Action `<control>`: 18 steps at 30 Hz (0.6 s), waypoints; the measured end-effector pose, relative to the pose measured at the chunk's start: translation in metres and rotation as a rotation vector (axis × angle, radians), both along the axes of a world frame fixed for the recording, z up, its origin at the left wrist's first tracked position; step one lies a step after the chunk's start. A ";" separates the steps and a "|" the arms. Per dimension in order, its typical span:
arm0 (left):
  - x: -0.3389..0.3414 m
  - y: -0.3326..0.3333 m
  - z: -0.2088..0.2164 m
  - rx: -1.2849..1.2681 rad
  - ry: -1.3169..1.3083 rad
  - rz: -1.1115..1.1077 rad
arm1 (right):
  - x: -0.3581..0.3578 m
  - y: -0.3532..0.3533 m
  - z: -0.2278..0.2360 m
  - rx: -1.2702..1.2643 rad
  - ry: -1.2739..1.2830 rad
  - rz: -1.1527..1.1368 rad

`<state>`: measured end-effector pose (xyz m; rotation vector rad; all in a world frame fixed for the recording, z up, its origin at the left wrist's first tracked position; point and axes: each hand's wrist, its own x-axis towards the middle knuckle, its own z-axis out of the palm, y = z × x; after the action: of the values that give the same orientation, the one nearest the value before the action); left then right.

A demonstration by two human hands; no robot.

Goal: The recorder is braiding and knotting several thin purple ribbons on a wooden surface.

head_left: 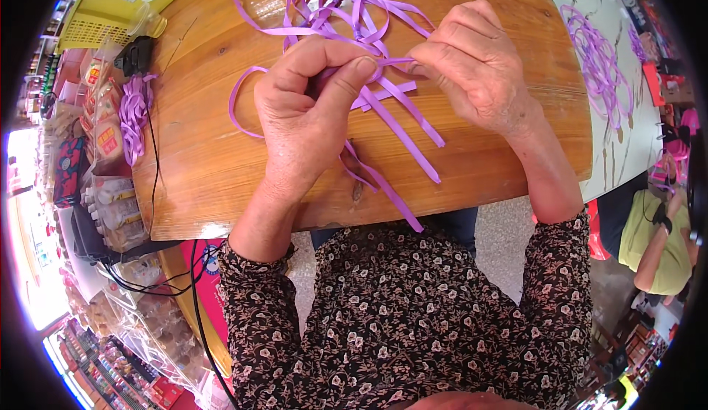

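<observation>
Between my hands a flat purple ribbon is drawn taut, with a knot or loop in it close to my left fingertips. My left hand pinches it between thumb and forefinger. On the other side my right hand, fingers curled, grips the same ribbon. Two cut ribbon ends hang from the knot toward me over the wooden table. Another ribbon strand dangles past the table's near edge. Beyond my hands lies a tangle of purple ribbon, partly hidden behind my left hand.
A yellow plastic crate stands at the far left. Bundled purple ribbon and packaged goods sit along the left edge, beside a black cable. More ribbon lies on the white marbled table to the right. A person in yellow-green is beyond it.
</observation>
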<state>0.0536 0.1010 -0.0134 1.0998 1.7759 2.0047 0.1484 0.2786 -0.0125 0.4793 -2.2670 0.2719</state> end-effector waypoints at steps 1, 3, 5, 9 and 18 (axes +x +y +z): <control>0.000 0.000 0.001 0.010 -0.009 0.015 | -0.001 0.000 0.000 0.012 0.018 -0.001; 0.001 0.001 0.004 0.026 -0.016 0.020 | 0.000 0.000 0.003 0.006 0.021 -0.005; 0.003 0.000 0.006 0.022 -0.097 0.029 | 0.000 -0.001 0.006 0.001 0.028 -0.007; 0.003 0.001 0.004 0.107 -0.327 -0.047 | -0.003 0.003 0.004 -0.206 -0.125 -0.028; 0.002 -0.005 0.017 0.351 -0.646 -0.279 | -0.004 -0.026 -0.005 -0.730 -0.548 0.163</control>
<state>0.0553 0.0960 0.0039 0.6152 0.9265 2.1951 0.1444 0.2528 -0.0180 0.2055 -2.4111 1.3928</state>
